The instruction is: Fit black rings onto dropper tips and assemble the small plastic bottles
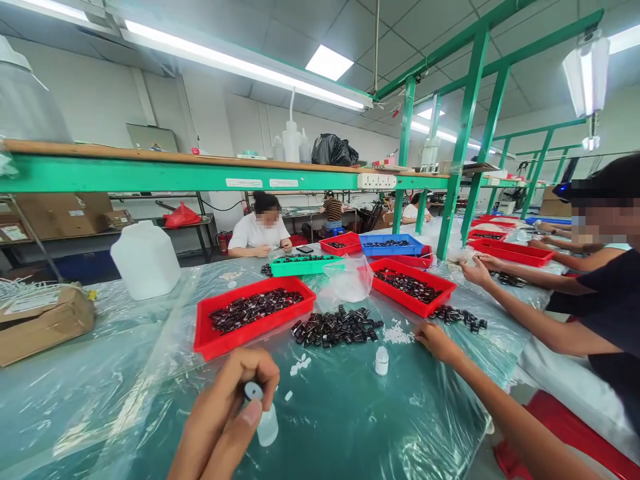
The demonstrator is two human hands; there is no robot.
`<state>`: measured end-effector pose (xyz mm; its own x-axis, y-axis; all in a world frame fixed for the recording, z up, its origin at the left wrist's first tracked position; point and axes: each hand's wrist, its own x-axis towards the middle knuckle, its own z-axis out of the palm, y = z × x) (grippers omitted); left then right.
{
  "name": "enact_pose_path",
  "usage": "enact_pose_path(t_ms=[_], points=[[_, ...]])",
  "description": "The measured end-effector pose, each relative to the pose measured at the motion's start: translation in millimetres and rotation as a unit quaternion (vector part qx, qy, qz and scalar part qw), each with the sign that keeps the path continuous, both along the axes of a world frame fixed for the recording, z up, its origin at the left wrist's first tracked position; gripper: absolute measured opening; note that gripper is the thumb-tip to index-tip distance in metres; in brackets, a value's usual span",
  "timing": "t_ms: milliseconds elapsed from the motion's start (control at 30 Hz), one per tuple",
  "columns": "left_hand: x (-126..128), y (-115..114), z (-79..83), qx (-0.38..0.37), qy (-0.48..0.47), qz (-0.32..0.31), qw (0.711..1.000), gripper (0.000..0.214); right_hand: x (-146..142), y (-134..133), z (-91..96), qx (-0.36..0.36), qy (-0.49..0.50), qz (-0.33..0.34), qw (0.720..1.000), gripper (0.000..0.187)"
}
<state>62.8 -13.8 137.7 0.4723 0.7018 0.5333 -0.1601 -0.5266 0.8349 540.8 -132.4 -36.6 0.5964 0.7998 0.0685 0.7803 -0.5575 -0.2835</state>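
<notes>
My left hand [225, 417] is low in front of me, fingers and thumb closed round a small translucent white bottle [267, 427] with a round grey cap piece [253, 391] at its top. My right hand [436, 340] reaches out to the right, fingers curled down at a little heap of small white plugs [397, 333]; what they pinch is too small to tell. A second small white bottle [381, 361] stands upright between my hands. A pile of dark glossy caps [335, 327] lies just beyond it on the plastic-covered green table [350, 420].
Red trays of dark caps sit at centre left [210, 343] and centre right [435, 300]; green [280, 270] and blue [395, 252] trays lie farther back. A white jug [145, 260] and cardboard box [40, 323] stand left. A co-worker's arms [525, 300] reach in from the right.
</notes>
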Motion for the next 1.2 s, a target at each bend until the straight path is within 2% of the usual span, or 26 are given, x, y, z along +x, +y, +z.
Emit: enact_pose_path(t_ms=[167,367,533,633,700,767,900,967,1000,1067,1133,1200], points=[[-2.3,7.7,0.8,0.022,0.017,-0.009,1.000,0.028,0.3,-3.5,-6.0,-0.009,-0.010,-0.021,1.000,0.027],[-10.0,-6.5,10.2,0.045,0.059,0.035,0.997,0.027,-9.7,-0.1,0.3,0.021,-0.047,-0.004,0.999,0.026],[-15.9,-11.3,17.3,0.029,0.100,0.048,0.993,0.030,-27.8,-3.6,14.5,0.103,-0.062,0.002,0.993,0.025],[-16.2,-9.8,17.7,0.014,0.141,0.048,0.989,0.029,-48.2,1.5,37.5,0.198,-0.070,0.046,0.977,0.023],[-15.0,-8.7,17.4,0.022,0.154,0.049,0.987,0.026,-71.0,11.9,65.9,0.282,-0.078,0.095,0.951,0.023],[-13.6,-7.6,17.0,0.044,0.152,0.049,0.986,0.022,-104.8,27.2,103.9,0.371,-0.079,0.153,0.913,0.025],[-12.8,-3.5,13.4,0.086,0.128,0.061,0.986,0.024,-202.2,55.0,183.7,0.489,-0.023,0.286,0.824,0.024],[-13.6,0.1,9.6,0.078,0.115,0.076,0.987,0.027,-252.4,59.6,210.5,0.523,0.024,0.351,0.777,0.010],[-14.1,2.3,7.6,0.070,0.106,0.081,0.989,0.028,-273.9,59.7,218.7,0.542,0.038,0.373,0.752,0.005],[-15.3,7.0,5.0,0.054,0.076,0.075,0.993,0.029,-305.7,58.8,226.0,0.574,0.062,0.400,0.712,0.014],[-16.1,11.5,4.7,0.049,0.030,0.047,0.997,0.025,-322.3,60.3,225.0,0.583,0.068,0.419,0.693,0.020],[-16.0,15.2,6.1,0.053,-0.017,0.014,0.998,0.018,-327.6,66.1,220.7,0.575,0.061,0.437,0.690,0.023]])
